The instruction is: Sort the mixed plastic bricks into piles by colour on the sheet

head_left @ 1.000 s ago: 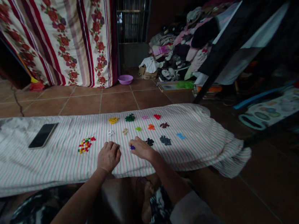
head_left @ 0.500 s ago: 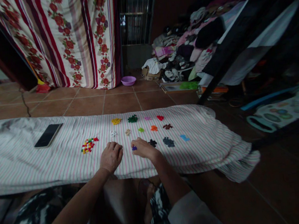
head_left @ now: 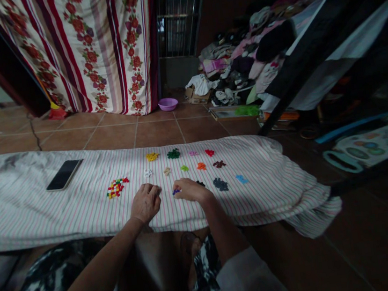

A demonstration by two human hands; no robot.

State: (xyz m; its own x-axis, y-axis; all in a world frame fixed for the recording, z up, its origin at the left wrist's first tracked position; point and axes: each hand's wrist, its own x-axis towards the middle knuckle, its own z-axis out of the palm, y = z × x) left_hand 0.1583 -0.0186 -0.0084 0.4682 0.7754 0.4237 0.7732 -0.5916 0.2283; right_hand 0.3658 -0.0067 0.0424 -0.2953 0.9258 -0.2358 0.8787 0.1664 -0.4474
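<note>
Small coloured pieces lie in separate piles on a striped cloth (head_left: 92, 210). My right hand (head_left: 189, 190) is over the dark blue pieces (head_left: 176, 191), its fingertips closed at them; whether one is pinched is too small to tell. Behind its wrist the black pieces (head_left: 200, 183) are partly hidden. My left hand (head_left: 146, 202) rests on the cloth to the left, fingers curled together, what they hold hidden. White pieces (head_left: 148, 173) and beige pieces (head_left: 167, 171) lie just beyond the hands. Left of them is a mixed patch of red, yellow, white and green pieces (head_left: 117, 188).
A phone (head_left: 65, 175) lies on the cloth at the left. Yellow (head_left: 152, 157), dark green (head_left: 173, 153), red (head_left: 209, 153), grey (head_left: 220, 184) and light blue (head_left: 241, 179) piles are spread out. A purple basin (head_left: 168, 104) stands on the floor beyond.
My right hand has shifted slightly over the dark blue pieces and now covers more of the black pile. My left hand has barely moved. The view has shifted a little.
</note>
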